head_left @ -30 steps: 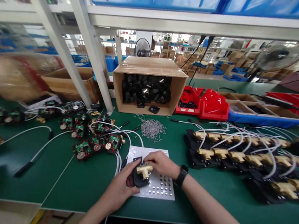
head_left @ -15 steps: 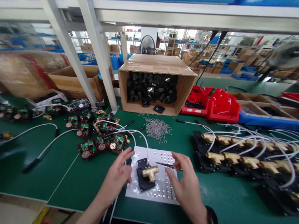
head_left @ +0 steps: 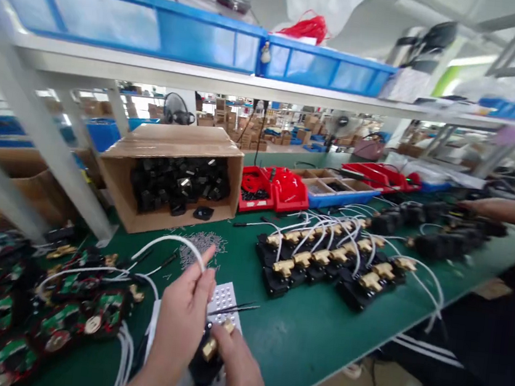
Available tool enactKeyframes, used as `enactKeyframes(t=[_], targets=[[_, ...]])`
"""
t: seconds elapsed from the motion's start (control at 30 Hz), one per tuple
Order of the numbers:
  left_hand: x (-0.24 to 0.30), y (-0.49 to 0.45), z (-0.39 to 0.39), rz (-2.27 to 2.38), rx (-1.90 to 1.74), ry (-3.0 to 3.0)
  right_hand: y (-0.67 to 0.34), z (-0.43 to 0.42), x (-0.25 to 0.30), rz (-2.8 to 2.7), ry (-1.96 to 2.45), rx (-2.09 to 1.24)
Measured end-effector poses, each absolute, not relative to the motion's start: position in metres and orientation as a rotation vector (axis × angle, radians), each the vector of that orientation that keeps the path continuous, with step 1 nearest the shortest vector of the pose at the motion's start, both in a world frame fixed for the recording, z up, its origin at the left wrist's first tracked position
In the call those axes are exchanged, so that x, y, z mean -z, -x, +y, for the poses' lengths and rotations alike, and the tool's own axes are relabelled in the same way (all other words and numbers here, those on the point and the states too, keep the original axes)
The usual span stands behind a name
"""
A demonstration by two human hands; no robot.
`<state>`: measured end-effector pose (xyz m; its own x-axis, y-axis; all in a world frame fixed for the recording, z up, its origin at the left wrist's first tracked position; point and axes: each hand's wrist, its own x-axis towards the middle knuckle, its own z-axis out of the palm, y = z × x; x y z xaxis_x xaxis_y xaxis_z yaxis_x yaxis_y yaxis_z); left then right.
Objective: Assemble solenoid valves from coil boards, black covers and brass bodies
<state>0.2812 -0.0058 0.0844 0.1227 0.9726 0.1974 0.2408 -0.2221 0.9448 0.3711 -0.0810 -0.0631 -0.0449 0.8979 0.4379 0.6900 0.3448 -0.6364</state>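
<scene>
My left hand (head_left: 181, 314) is closed, its thumb and fingers pinching a white cable (head_left: 187, 242) that arcs up and to the left. Below it, my right hand (head_left: 239, 371) wraps round a black housing (head_left: 204, 370) with a brass tee fitting (head_left: 209, 347); the thumb lies by the brass. Part of the housing is hidden by both hands. Underneath lies a white board (head_left: 224, 293) dotted with small shiny round pieces. Dark tweezers (head_left: 232, 309) rest across that board. Beyond my left hand is a heap of small metal pins or screws (head_left: 203, 244).
On the left sit several open units with green circuit boards (head_left: 69, 314). A cardboard box (head_left: 175, 140) of black parts stands behind, beside red bins (head_left: 288, 190). Rows of brass-fitted black units (head_left: 319, 259) lie rightward. Another person's hand (head_left: 488, 206) is at far right.
The view has swung right. My hands, open beside the unit before, have closed: the left on the white cable, the right on the black housing.
</scene>
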Motion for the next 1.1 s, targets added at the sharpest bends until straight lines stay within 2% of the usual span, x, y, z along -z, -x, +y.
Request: enactKeyframes(t=[0.13, 0.27, 0.37, 0.47, 0.53, 0.63, 0.67, 0.83, 1.1], targets=[[-0.113, -0.364, 0.001, 0.820, -0.858, -1.933, -0.437, -0.100, 0.042, -1.561, 1.644, -0.113], [-0.090, -0.422, -0.003, 0.564, -0.854, -2.059, -0.511, -0.105, 0.046, -1.358, 1.841, 0.091], [-0.044, -0.428, -0.020, 0.629, -0.829, -2.105, -0.545, -0.112, 0.057, -1.341, 1.916, 0.114], [-0.003, -0.424, -0.039, 0.745, -0.636, -2.220, -0.565, -0.127, 0.057, -1.400, 1.917, 0.086], [0.011, -0.429, -0.048, 0.793, -0.523, -2.323, -0.586, -0.138, 0.054, -1.298, 1.890, 0.195], [0.016, -0.449, -0.056, 0.818, -0.454, -2.502, -0.643, -0.141, 0.052, -0.882, 1.873, 0.385], [0.015, -0.458, -0.057, 0.829, -0.450, -2.560, -0.666, -0.137, 0.053, -0.771, 1.914, 0.355], [0.016, -0.487, -0.054, 0.862, -0.451, -2.738, -0.742, -0.105, 0.065, -0.814, 1.972, 0.301], [0.027, -0.511, -0.053, 0.857, -0.536, -2.794, -0.746, -0.108, 0.085, -0.790, 1.871, 0.270]])
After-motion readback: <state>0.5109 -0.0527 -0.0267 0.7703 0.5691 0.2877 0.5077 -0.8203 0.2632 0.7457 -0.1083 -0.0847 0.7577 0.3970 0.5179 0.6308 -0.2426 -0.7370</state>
